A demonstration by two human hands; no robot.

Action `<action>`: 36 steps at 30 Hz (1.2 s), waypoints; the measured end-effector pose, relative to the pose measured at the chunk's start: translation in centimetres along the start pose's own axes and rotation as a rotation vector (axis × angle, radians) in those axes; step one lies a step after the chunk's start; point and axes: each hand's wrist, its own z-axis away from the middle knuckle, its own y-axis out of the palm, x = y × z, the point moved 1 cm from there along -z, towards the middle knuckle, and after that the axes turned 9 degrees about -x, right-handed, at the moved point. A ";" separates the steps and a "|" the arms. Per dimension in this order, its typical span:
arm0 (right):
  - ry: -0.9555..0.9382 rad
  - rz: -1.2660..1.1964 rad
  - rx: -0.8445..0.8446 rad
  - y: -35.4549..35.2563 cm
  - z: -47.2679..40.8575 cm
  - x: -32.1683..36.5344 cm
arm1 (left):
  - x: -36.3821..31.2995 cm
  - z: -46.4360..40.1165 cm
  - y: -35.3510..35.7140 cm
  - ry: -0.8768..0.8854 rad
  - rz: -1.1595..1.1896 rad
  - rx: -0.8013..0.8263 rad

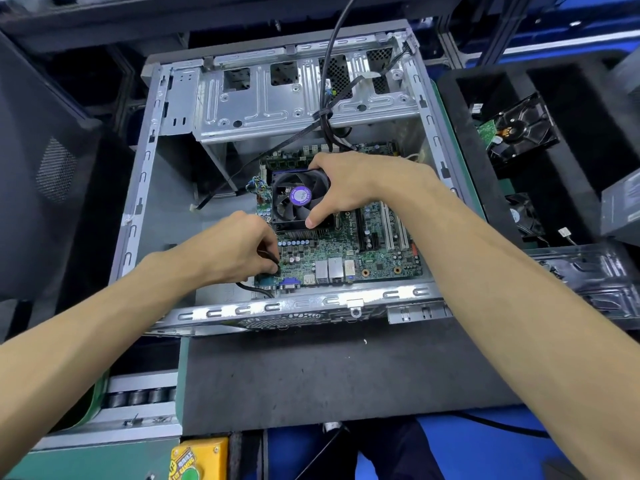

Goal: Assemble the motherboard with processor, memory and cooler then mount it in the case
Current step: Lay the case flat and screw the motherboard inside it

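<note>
Here the motherboard (346, 251) lies inside the open case (138, 188), toward its near-right corner, with its rear ports just behind the near wall of the case. The cooler (299, 199) sits on the board, left of the white expansion slots and toward the far side of the case.

The right hand (349, 183) grips the cooler, fingers curled over its far edge and thumb on its near-right corner. The left hand (239, 251) is curled at the board's near-left corner; its fingertips appear to pinch a dark cable (256, 289) or the board edge there, and which of the two cannot be told.

Handling judgement: the board is a thin, stiff, rigid panel that should not be flexed, and its capacitors, slots and solder joints are fragile. With the cooler fitted, the weight is concentrated around the fan, so the assembly will probably tip toward that side if it is held by one edge alone. The fan frame and the bare board edges are the sound places to hold. Fan blades, heatsink fins and connector pins should be avoided. The sheet-metal rims of the case look sharp, and loose cables (325, 109) hanging from the drive cage at the far side of the case could snag.
</note>
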 end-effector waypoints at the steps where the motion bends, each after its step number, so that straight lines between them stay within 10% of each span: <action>1: -0.001 -0.001 0.000 0.0 0.0 0.0 | 0.0 0.0 0.0 -0.006 0.011 0.005; 36: 0.006 0.003 0.002 0.0 -0.1 0.1 | -1.1 -0.3 0.2 0.053 -0.138 0.036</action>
